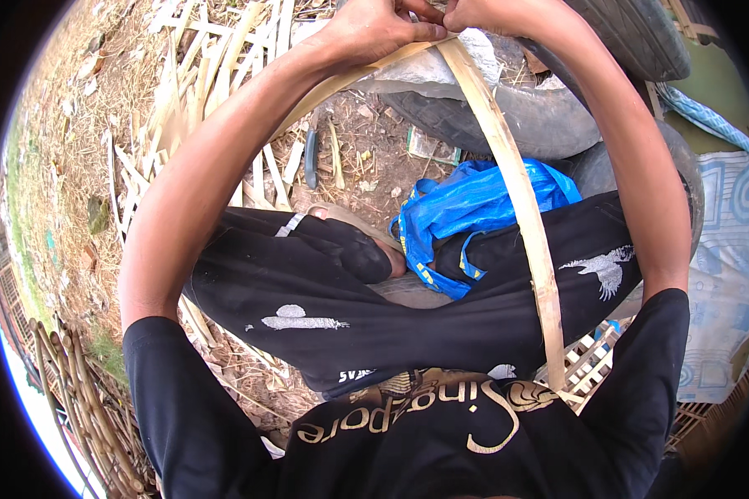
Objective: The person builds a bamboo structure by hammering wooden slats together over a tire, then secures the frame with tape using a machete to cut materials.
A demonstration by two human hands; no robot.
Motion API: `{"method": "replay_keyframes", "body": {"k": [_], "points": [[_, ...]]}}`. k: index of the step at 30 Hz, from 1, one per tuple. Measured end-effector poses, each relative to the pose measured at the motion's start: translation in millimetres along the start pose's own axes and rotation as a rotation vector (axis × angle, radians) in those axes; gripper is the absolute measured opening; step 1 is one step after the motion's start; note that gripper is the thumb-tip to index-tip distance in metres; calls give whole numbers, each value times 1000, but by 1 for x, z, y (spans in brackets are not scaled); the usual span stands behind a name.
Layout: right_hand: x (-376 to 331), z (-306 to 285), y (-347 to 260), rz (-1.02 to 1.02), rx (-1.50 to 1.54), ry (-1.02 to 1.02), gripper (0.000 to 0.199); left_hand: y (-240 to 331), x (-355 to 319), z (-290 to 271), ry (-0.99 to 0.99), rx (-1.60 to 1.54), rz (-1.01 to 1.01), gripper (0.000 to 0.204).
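Note:
My left hand [373,27] and my right hand [493,13] meet at the top edge, both closed with fingers pinched together. Between them is a pale bamboo strip [508,179]. One length slants down over my right leg toward my shirt; another pale length [329,87] runs down to the left behind my left forearm. Whether the two lengths are one bent strip or two pieces is hidden by my fingers. Just below the hands lies a whitish stone block [424,73]. A knife with a dark handle [311,158] rests on the ground near my left forearm.
Many split bamboo strips [216,71] lie heaped at the far left. A blue woven bag [474,208] sits between my legs. Worn tyres [549,125] lie at the right, near a patterned sheet [720,274] and a blue rope [707,115]. Poles [83,399] are stacked lower left.

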State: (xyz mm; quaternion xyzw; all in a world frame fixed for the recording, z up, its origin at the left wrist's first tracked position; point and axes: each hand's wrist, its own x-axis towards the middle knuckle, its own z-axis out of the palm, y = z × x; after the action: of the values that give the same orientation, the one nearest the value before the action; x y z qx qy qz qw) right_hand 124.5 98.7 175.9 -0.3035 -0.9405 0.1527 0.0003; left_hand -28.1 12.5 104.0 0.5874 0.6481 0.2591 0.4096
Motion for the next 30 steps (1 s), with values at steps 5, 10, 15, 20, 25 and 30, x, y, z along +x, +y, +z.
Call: {"method": "replay_keyframes", "body": {"k": [5, 10, 15, 20, 25, 30], "points": [[3, 1, 6, 21, 6, 22, 45, -8, 3, 14, 77, -32, -20, 50], [10, 1, 9, 53, 52, -76, 43, -18, 11, 17, 96, -143, 5, 44], [7, -1, 16, 55, 102, -97, 46, -12, 10, 17, 122, -90, -9, 42], [-1, -18, 14, 245, 295, -185, 47, -9, 0, 16, 98, -191, -86, 37], [-4, -18, 20, 332, 391, -217, 45, -16, 5, 21, 78, -288, -45, 32], [-56, 9, 13, 352, 712, -11, 46, -33, 6, 20, 109, -223, 32, 33]]}}
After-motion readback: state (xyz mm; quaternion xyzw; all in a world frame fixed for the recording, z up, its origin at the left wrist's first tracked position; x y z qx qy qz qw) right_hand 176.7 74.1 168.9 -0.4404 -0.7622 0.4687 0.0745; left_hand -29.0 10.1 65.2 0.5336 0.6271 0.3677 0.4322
